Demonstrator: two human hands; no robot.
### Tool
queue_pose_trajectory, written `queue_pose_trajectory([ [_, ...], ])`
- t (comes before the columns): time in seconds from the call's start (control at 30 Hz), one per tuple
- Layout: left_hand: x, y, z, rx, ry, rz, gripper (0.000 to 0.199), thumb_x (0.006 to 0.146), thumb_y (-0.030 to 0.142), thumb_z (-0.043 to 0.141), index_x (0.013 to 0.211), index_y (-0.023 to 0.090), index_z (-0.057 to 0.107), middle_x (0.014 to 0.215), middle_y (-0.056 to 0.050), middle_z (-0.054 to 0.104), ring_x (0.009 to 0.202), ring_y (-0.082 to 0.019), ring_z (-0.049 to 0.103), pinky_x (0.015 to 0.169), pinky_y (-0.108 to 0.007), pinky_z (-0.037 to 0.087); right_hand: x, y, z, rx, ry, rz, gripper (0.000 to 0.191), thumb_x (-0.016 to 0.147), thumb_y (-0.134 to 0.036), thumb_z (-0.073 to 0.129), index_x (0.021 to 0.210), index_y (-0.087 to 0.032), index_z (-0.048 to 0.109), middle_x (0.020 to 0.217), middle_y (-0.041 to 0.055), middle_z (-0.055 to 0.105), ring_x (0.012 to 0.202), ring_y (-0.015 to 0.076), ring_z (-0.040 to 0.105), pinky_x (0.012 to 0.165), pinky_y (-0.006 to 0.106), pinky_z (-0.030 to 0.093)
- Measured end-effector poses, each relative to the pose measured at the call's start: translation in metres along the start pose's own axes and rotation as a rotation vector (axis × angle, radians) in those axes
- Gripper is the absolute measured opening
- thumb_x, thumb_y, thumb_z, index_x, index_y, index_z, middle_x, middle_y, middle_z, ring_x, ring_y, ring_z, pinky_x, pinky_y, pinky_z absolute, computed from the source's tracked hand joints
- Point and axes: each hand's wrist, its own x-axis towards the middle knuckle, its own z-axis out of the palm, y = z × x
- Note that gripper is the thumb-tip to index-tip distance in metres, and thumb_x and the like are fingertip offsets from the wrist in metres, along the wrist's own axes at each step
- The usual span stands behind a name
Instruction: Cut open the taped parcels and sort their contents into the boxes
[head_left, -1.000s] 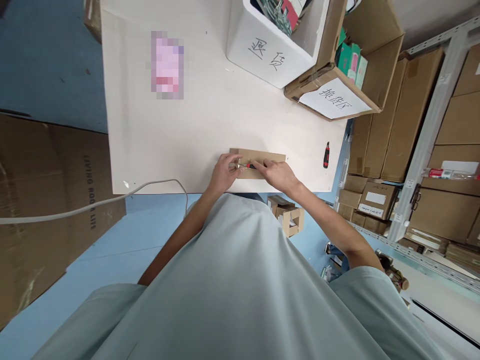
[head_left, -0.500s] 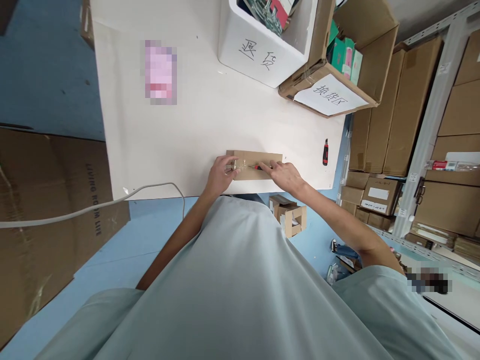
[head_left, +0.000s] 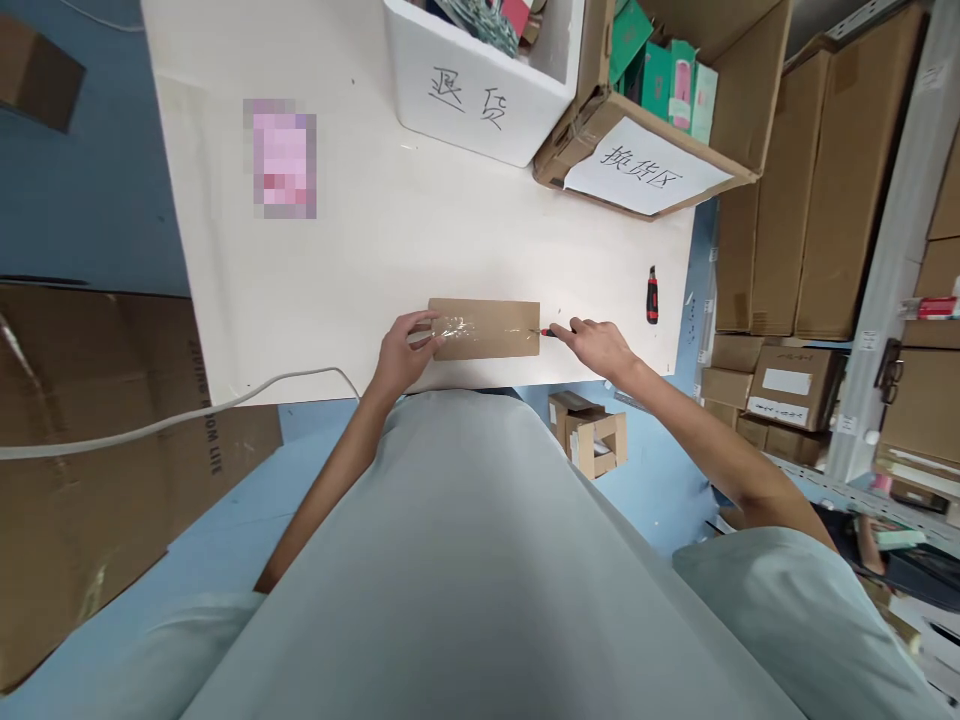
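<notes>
A brown cardboard box [head_left: 487,332] lay near the front edge of the white worktop [head_left: 360,260], its upper face crossed by shiny clear tape. The left hand [head_left: 403,352] was at its left end, its grip partly open, with fingers and thumb spread apart and touching the box; how firmly they pressed could not be told. The right hand [head_left: 598,348] had its grip closed around a small red-and-black tool [head_left: 549,332], its thin tip at the box's right end. Farther right lay a red-and-black utility knife [head_left: 652,295], near the worktop's right edge. At the back, a white bin [head_left: 480,90] carried the handwritten characters 退 货, and beside it an open carton [head_left: 750,90] bore a white sheet [head_left: 645,170] lettered 换货区, with green packets [head_left: 660,85] inside. A pink item [head_left: 285,160], blurred beyond reading, lay on the left. Below it, a pale cable [head_left: 255,392] curved over the front edge, near a large carton [head_left: 97,370] printed with dark capitals ending in "LIFE". On the right, a shelved carton [head_left: 795,390] showed white labels, their writing too small to read.
</notes>
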Motion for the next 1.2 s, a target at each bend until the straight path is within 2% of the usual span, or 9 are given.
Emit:
queue_pose_trajectory([
  [0.17,-0.001,0.01,0.003,0.04,0.044,-0.042,0.054,0.087,0.048,0.085,0.135,0.025,0.073,0.15,-0.014,0.072,0.137,-0.035,0.071,0.106,-0.05,0.07,0.02,0.033,0.053,0.208,0.159,-0.056,0.049,0.118,-0.021,0.041,0.16,-0.03,0.063,0.128,0.0161,0.077,0.099,0.0276,0.072,0.077,0.035,0.045],
  [0.3,0.001,0.019,0.009,0.105,0.116,-0.07,0.054,0.084,0.046,0.083,0.133,0.024,0.073,0.147,-0.015,0.074,0.133,-0.034,0.075,0.108,-0.051,0.068,0.048,0.042,0.096,0.43,0.266,-0.137,0.048,0.121,-0.031,0.037,0.161,-0.027,0.063,0.132,0.014,0.077,0.111,0.0282,0.07,0.083,0.035,0.051],
  [0.47,0.0,0.026,0.009,0.167,0.177,-0.109,0.058,0.08,0.048,0.083,0.131,0.024,0.072,0.148,-0.016,0.074,0.13,-0.034,0.077,0.113,-0.056,0.065,0.076,0.025,0.145,0.831,0.382,-0.211,0.047,0.12,-0.037,0.035,0.152,-0.021,0.065,0.139,0.0149,0.077,0.124,0.03,0.069,0.104,0.041,0.056],
  [0.63,-0.006,0.031,-0.013,0.224,0.246,-0.164,0.064,0.076,0.053,0.085,0.131,0.022,0.072,0.149,-0.018,0.074,0.131,-0.036,0.075,0.114,-0.06,0.064,0.09,-0.008,0.178,1.339,0.472,-0.022,0.048,0.119,-0.051,0.035,0.145,-0.022,0.063,0.139,0.0153,0.08,0.122,0.0295,0.075,0.111,0.044,0.058],
  [0.77,-0.011,0.036,-0.028,0.338,0.296,-0.185,0.057,0.078,0.05,0.087,0.128,0.023,0.075,0.147,-0.017,0.075,0.131,-0.037,0.073,0.113,-0.059,0.064,0.103,-0.043,0.175,1.65,0.452,0.006,0.047,0.115,-0.057,0.04,0.14,-0.023,0.061,0.139,0.0147,0.08,0.114,0.0248,0.079,0.108,0.04,0.06],
  [0.93,-0.012,0.039,-0.027,0.473,0.352,-0.233,0.049,0.085,0.03,0.076,0.133,0.023,0.075,0.151,-0.016,0.067,0.121,-0.032,0.075,0.109,-0.057,0.067,0.096,-0.07,0.143,1.706,0.521,-0.016,0.055,0.112,-0.068,0.04,0.127,-0.022,0.066,0.11,0.0067,0.08,0.097,0.0207,0.074,0.094,0.032,0.059],
  [1.0,-0.01,0.035,-0.019,0.482,0.36,-0.216,0.049,0.086,0.025,0.072,0.135,0.022,0.074,0.148,-0.016,0.064,0.116,-0.03,0.076,0.108,-0.058,0.067,0.084,-0.067,0.129,1.659,0.563,0.005,0.056,0.113,-0.066,0.04,0.132,-0.021,0.067,0.102,0.0048,0.078,0.093,0.0211,0.072,0.091,0.032,0.058],
  [1.07,-0.008,0.029,-0.004,0.448,0.33,-0.184,0.049,0.088,0.024,0.07,0.137,0.022,0.072,0.146,-0.016,0.062,0.114,-0.03,0.076,0.107,-0.057,0.068,0.068,-0.059,0.114,1.585,0.613,0.043,0.055,0.115,-0.063,0.04,0.138,-0.022,0.068,0.105,0.0057,0.079,0.094,0.0223,0.072,0.092,0.033,0.058],
  [1.2,0.003,0.015,0.042,0.312,0.236,-0.16,0.051,0.09,0.027,0.071,0.14,0.022,0.069,0.146,-0.017,0.065,0.117,-0.029,0.076,0.105,-0.053,0.067,0.042,-0.039,0.086,1.385,0.765,0.085,0.049,0.118,-0.053,0.041,0.144,-0.022,0.068,0.135,0.0133,0.08,0.121,0.0261,0.072,0.11,0.039,0.057],
])
